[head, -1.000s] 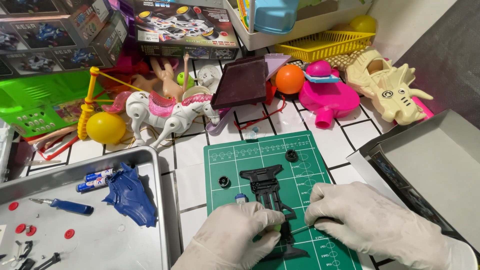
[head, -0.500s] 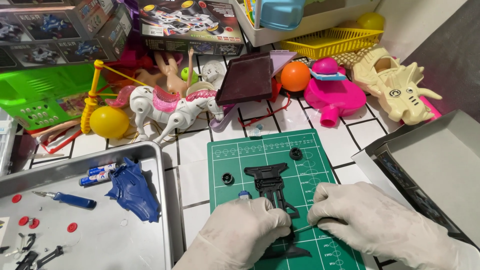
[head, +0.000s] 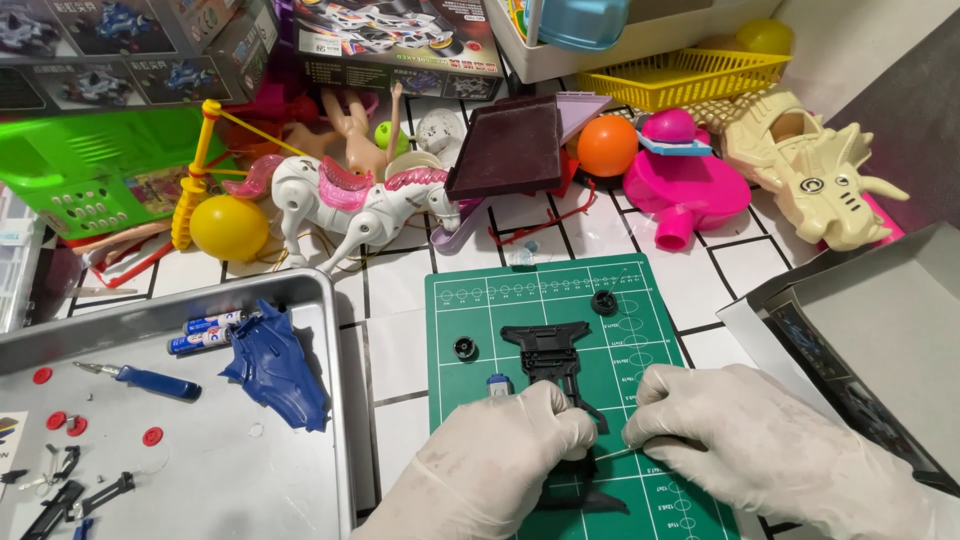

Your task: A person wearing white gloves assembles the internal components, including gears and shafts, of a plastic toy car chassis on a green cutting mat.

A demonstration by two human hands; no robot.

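Both my hands wear white gloves and work over a green cutting mat (head: 610,290). My left hand (head: 500,460) presses down on the near end of a black plastic toy chassis (head: 548,350) lying on the mat. My right hand (head: 760,445) grips a thin metal tool (head: 612,453) whose tip points left at the chassis. Two small black wheels (head: 466,349) (head: 604,302) rest on the mat beside the chassis, and a small blue-and-white part (head: 498,384) lies just above my left knuckles.
A metal tray (head: 200,450) at left holds a blue body shell (head: 275,362), a blue screwdriver (head: 150,381), batteries (head: 205,332), red discs and black parts. Toys crowd the back: white horse (head: 350,205), yellow ball (head: 228,227), orange ball (head: 607,145), pink toy (head: 685,180), cream dinosaur (head: 820,170). A grey box (head: 880,320) sits right.
The view has shifted slightly downward. My hands stay on the chassis; the right hand with the tool has edged a little toward the left hand.
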